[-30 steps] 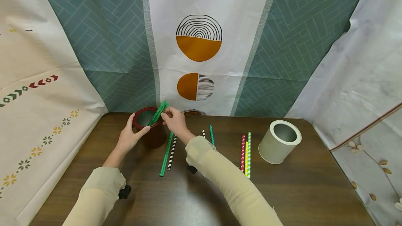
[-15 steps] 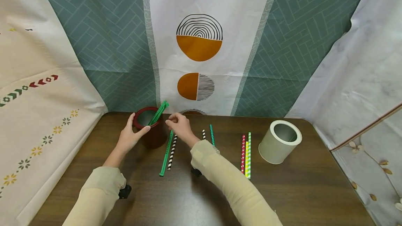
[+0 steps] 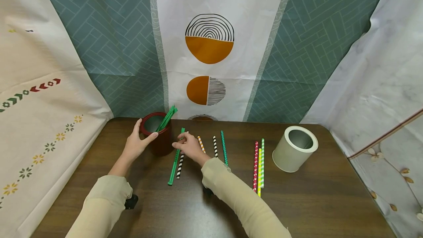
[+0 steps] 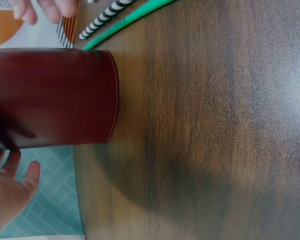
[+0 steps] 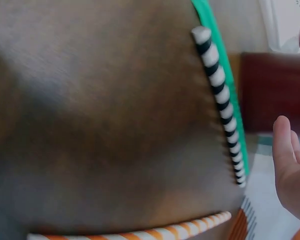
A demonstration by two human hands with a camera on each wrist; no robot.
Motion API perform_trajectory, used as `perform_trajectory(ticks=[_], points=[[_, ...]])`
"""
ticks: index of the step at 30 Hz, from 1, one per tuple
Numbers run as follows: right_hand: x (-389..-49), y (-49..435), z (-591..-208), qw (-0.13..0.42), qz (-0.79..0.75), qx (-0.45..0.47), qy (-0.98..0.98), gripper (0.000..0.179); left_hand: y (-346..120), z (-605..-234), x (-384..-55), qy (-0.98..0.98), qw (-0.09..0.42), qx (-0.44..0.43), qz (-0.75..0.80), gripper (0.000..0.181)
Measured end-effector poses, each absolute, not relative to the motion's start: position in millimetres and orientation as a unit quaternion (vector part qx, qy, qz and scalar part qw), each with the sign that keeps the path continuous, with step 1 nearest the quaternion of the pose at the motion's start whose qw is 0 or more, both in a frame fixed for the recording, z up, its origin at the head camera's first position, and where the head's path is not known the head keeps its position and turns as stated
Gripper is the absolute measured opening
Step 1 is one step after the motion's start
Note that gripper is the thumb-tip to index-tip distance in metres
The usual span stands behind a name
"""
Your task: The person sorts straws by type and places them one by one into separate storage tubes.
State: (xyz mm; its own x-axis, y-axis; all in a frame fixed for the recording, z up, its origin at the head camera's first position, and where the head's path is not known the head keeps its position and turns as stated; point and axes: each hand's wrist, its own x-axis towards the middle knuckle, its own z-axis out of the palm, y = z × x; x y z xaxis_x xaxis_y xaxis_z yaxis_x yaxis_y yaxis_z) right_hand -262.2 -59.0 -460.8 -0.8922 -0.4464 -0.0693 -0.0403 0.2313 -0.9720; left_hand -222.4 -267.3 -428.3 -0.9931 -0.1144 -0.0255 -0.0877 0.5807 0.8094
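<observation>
In the head view a dark red canister [image 3: 162, 145] stands at the back left of the table. My left hand [image 3: 136, 145] grips it near the rim, thumb in front and fingers around the left side. Green wrapped straws [image 3: 167, 118] lean inside it, tops sticking out to the right. My right hand [image 3: 190, 147] hovers just right of the canister with nothing in its loosely bent fingers. Below it lie a green wrapped straw [image 3: 174, 167] and a black-and-white striped straw [image 3: 180, 167], side by side. The right wrist view shows that hand [image 5: 292, 175] apart from both straws.
Right of my right hand lie an orange-striped straw [image 3: 201, 143], another black-and-white straw [image 3: 215, 145] and a teal dotted straw [image 3: 224, 146]. Further right are red [image 3: 255, 164], yellow [image 3: 259, 173] and green-striped [image 3: 262, 161] straws, then a cream can [image 3: 292, 153].
My right hand has let go of the green straws in the canister and moved right and down over the table straws. The left hand has kept its hold.
</observation>
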Motion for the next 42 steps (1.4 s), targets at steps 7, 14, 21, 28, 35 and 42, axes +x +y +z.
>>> perform_trajectory(ticks=[7,14,21,28,35,42], points=[[-253,-59,-473,0.194,-0.572,-0.16,0.781,0.045,-266,-426,-222,-0.888,0.015,0.057,-0.456,0.092],[-247,-62,-478,0.202,-0.557,-0.153,0.791,0.047,-267,-427,-223,-0.89,0.016,0.059,-0.452,0.093],[-247,-60,-478,0.202,-0.539,-0.161,0.802,0.046,-266,-427,-224,-0.889,0.017,0.06,-0.453,0.093],[-250,-55,-473,0.216,-0.513,-0.16,0.815,0.05,-267,-426,-223,-0.89,0.021,0.063,-0.451,0.094],[-249,-55,-467,0.22,-0.48,-0.134,0.839,0.05,-267,-427,-222,-0.892,0.015,0.063,-0.447,0.091],[-241,-65,-474,0.181,-0.497,-0.1,0.843,0.051,-266,-426,-221,-0.89,0.013,0.062,-0.451,0.092]])
